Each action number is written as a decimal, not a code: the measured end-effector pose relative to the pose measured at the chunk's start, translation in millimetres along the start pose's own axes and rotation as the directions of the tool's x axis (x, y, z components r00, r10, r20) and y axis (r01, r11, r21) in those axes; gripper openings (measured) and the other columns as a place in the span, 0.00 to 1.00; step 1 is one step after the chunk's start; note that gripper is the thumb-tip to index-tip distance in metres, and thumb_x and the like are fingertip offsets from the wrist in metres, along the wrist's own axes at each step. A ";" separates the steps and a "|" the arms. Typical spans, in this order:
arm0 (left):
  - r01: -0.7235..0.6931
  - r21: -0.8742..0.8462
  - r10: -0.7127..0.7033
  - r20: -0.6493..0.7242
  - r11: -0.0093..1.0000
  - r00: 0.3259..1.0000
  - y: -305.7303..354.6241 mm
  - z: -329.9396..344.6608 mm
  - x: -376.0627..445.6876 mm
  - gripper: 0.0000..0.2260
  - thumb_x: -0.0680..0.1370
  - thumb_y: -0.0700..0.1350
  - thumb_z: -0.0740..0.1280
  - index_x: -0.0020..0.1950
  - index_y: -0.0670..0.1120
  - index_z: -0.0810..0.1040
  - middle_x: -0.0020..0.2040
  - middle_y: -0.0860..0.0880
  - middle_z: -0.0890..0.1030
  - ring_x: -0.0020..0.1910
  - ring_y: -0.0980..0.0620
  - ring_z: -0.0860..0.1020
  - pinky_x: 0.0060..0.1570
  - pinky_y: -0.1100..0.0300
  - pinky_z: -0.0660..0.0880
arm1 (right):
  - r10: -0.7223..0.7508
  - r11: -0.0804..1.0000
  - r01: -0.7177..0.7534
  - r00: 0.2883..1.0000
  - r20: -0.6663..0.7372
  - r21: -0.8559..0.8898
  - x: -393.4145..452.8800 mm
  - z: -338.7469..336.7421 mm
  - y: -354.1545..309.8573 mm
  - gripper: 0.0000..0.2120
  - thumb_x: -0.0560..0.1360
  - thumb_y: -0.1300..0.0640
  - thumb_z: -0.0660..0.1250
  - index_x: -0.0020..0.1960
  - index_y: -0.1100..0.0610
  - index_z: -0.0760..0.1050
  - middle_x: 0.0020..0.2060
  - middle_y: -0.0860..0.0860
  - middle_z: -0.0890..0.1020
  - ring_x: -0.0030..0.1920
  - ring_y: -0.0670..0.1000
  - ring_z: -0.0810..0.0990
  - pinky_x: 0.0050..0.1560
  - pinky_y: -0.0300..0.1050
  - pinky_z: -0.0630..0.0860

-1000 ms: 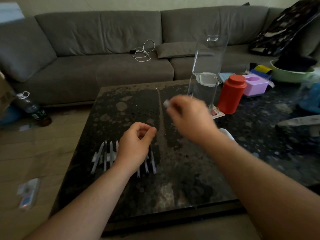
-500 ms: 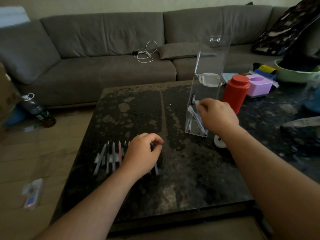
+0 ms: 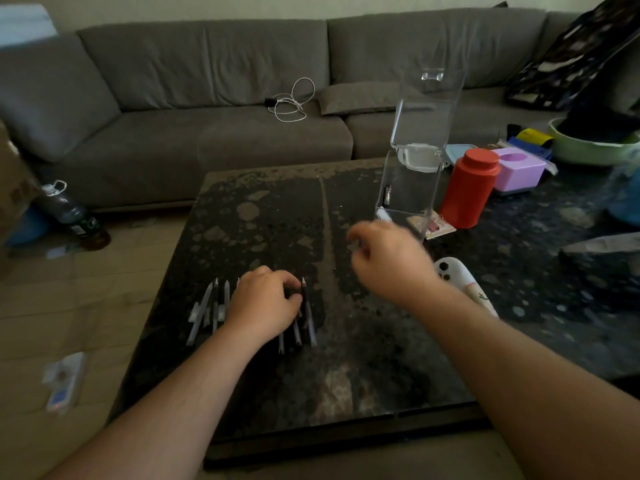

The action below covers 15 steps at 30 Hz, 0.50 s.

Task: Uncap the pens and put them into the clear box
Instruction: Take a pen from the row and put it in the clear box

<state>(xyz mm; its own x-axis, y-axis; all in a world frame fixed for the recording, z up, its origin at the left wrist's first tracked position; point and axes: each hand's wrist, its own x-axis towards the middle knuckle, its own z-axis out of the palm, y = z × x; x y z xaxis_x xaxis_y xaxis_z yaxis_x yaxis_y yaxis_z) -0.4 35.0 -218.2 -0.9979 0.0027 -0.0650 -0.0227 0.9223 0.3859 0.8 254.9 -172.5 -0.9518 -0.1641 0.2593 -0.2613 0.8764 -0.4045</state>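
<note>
Several pens point(image 3: 207, 306) lie side by side in a row on the dark stone table point(image 3: 346, 375), front left. My left hand point(image 3: 263, 303) rests on the row, thumb and forefinger closed around a black pen point(image 3: 304, 292) at its right end. The clear box point(image 3: 408, 199) stands upright at the back right with its lid flipped up. A couple of pens point(image 3: 388, 195) lean inside it. My right hand point(image 3: 391, 265) hovers, motion-blurred, between the box and the row. Its fingers are loosely curled and nothing shows in them.
A red canister point(image 3: 467, 188) and a purple box point(image 3: 516, 168) stand right of the clear box. A white plastic object point(image 3: 453, 271) lies by my right wrist. A green bowl point(image 3: 588, 147) sits far right. A grey sofa point(image 3: 207, 133) lies behind; a bottle point(image 3: 72, 216) stands on the floor.
My right hand carried a pen to the clear box, dropped it in, and has drawn back toward the row. My left hand has lowered onto the pens and closed on the rightmost one.
</note>
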 end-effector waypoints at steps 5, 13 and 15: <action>-0.010 0.115 -0.001 0.091 0.993 0.996 2.2 -0.3 -4.0 0.21 0.76 0.61 0.75 0.69 0.64 0.79 0.66 0.51 0.75 0.70 0.46 0.71 0.67 0.46 0.75 | 0.078 0.996 -0.090 0.884 0.461 0.004 -10.6 45.5 -22.3 0.14 0.79 0.44 0.69 0.63 0.47 0.75 0.51 0.47 0.77 0.52 0.49 0.78 0.54 0.49 0.79; 0.003 0.171 -0.013 0.060 0.985 0.998 2.6 3.3 -4.1 0.22 0.74 0.63 0.77 0.66 0.61 0.81 0.65 0.51 0.77 0.69 0.47 0.72 0.64 0.49 0.75 | 0.139 0.990 -0.122 0.884 0.446 -0.066 -11.1 64.8 -26.6 0.26 0.75 0.42 0.74 0.66 0.49 0.67 0.58 0.52 0.77 0.56 0.53 0.78 0.51 0.48 0.77; -0.023 0.168 0.014 0.053 0.986 0.999 4.9 4.1 -5.4 0.20 0.74 0.61 0.77 0.65 0.61 0.81 0.64 0.52 0.77 0.68 0.47 0.73 0.64 0.49 0.75 | 0.168 0.985 -0.162 0.884 0.437 -0.052 -9.3 62.4 -23.8 0.22 0.77 0.50 0.74 0.65 0.51 0.68 0.59 0.54 0.78 0.58 0.55 0.79 0.51 0.48 0.77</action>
<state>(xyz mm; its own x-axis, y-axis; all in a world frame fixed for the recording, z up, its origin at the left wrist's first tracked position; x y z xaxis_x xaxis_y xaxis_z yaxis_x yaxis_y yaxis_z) 5.1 41.0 -219.7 -0.9935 0.0363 -0.1079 0.0108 0.9737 0.2276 5.8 207.4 -220.1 -0.9552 -0.1954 -0.2222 -0.0951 0.9138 -0.3948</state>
